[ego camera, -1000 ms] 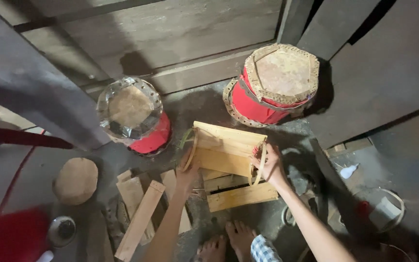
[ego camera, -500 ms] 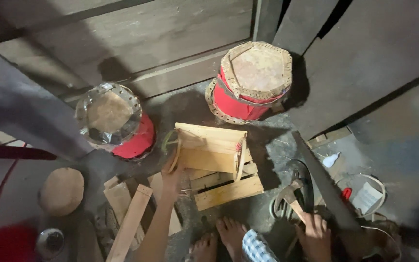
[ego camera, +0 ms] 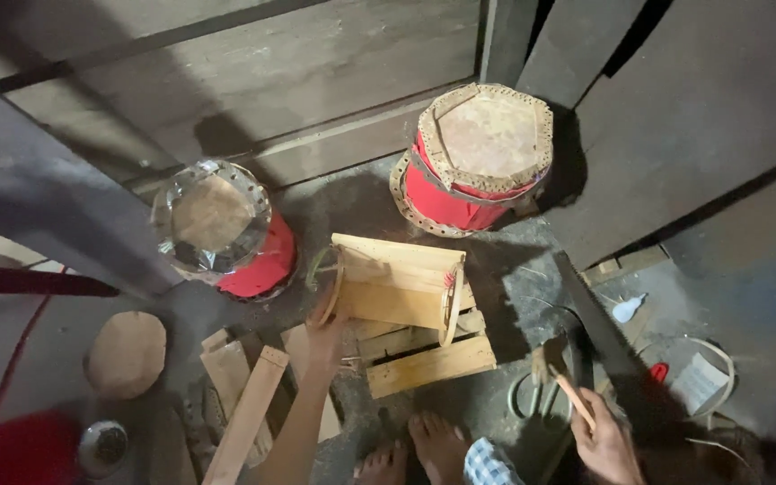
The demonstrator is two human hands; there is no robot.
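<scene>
Head view: looking down at a grey concrete floor [ego camera: 514, 269] littered with wood pieces.
Left hand [ego camera: 323, 325]: fingers closed on the left end of a small wooden frame [ego camera: 397, 286], steadying it.
Wooden frame: pale slats, standing on a slatted wooden base [ego camera: 424, 355] near the floor's middle, just ahead of the person's bare feet [ego camera: 415, 454].
Right hand [ego camera: 605, 440]: wrapped fully around the wooden handle of a hammer [ego camera: 560, 377], its head low over the floor, right of the frame and apart from it.
Red drums: one [ego camera: 476, 157] beyond the frame, another [ego camera: 226, 229] to its left.
Loose planks [ego camera: 249, 409]: left of the feet.
Handsaw [ego camera: 608, 346]: just right of the hammer.
</scene>
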